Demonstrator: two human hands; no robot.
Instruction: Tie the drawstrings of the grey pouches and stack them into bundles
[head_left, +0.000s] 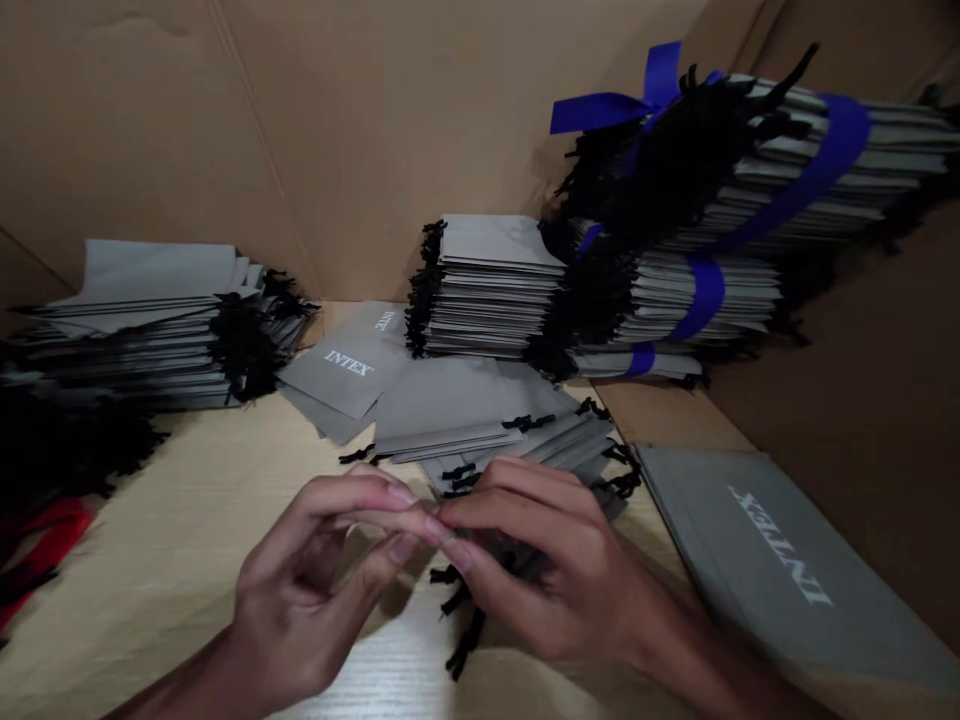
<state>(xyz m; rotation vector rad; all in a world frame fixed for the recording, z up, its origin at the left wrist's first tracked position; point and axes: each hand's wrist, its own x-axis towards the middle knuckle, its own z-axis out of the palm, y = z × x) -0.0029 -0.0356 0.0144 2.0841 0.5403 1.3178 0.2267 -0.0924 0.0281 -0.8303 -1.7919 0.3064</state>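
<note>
My left hand (pixel 307 590) and my right hand (pixel 547 560) meet low in the middle, over the tabletop. The right thumb and fingers pinch around the tip of a left finger. The left thumb presses close under its own fingers, and anything small held between the hands is hidden. Just beyond and partly beneath my right hand lie loose grey drawstring pouches (pixel 442 400) with black cord ends. Several black cord ends (pixel 466 640) stick out below the right hand.
Stacks of grey pouches stand at the left (pixel 165 340) and back (pixel 495 290). At right, bundles (pixel 810 180) are tied with blue ribbon (pixel 825 150). Flat INTEX pouches (pixel 757 530) lie right. Brown cardboard walls (pixel 390 120) enclose the back; something red (pixel 56 540) is at left.
</note>
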